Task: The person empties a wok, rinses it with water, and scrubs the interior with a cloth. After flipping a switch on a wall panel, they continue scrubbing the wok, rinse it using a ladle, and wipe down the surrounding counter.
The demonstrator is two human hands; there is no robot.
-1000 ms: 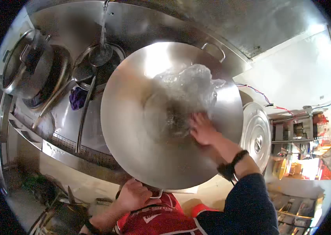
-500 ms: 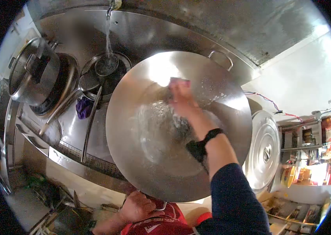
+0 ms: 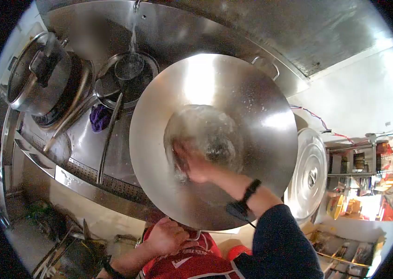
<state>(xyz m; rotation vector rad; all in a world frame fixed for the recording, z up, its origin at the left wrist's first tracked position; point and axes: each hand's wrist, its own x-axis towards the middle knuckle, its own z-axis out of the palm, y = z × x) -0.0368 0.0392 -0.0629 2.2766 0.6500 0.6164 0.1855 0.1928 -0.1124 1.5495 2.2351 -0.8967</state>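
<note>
A large steel wok [image 3: 261, 153] with wet, soapy-looking water pooled in its bowl fills the middle of the view. Inside it, my right hand [image 3: 199, 167] presses low on the left side of the bowl, blurred by motion, fingers closed over a small dark reddish scrubbing pad [image 3: 180, 151] that is mostly smeared. A black band [image 3: 252, 189] circles that wrist, with a dark piece dangling over the wok. At the near rim, my left hand [image 3: 166, 236] is curled closed at the wok's wire loop handle [image 3: 198, 236], part of which shows beside the fingers.
Water runs from a tap [image 3: 136, 5] into a ladle [image 3: 129, 67] over a round pot [image 3: 152, 69]. A purple cloth [image 3: 99, 117] lies beside it on the steel counter. Left stands a lidded pot [image 3: 43, 93]; right leans a large round lid [image 3: 309, 174].
My right hand has swept from the wok's far wall down and left into the bowl. My left hand stays at the near rim. The view has shifted slightly.
</note>
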